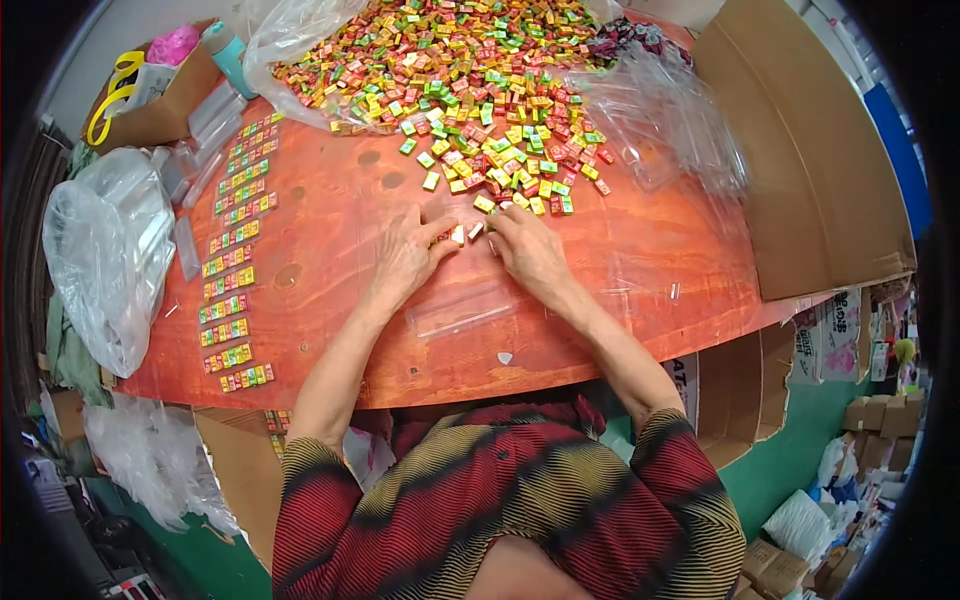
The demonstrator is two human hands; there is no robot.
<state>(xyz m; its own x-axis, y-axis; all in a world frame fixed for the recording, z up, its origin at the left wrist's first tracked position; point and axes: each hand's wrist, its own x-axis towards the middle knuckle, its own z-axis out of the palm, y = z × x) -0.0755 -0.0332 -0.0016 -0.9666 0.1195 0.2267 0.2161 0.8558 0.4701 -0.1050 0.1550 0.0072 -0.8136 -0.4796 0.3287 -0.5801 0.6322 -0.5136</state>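
My left hand (405, 250) is closed at the middle of the red table, with thumb and forefinger around a short row of small boxes (458, 235). Facing it, my right hand (530, 250) bends its fingers down around another small box (476, 230), partly hidden by the fingertips. Just beyond both hands spreads a big heap of small red, yellow and green boxes (480, 80), with loose ones trailing toward me. A clear plastic case (460, 318) lies between my forearms.
Rows of small boxes (233, 263) line the table's left side. Plastic bags (105, 255) and a carton with a turquoise bottle (226, 55) stand beyond them. Clear plastic sleeves (665, 130) lie right of the heap, near a tall cardboard panel (800, 150). An open carton (740, 395) stands below.
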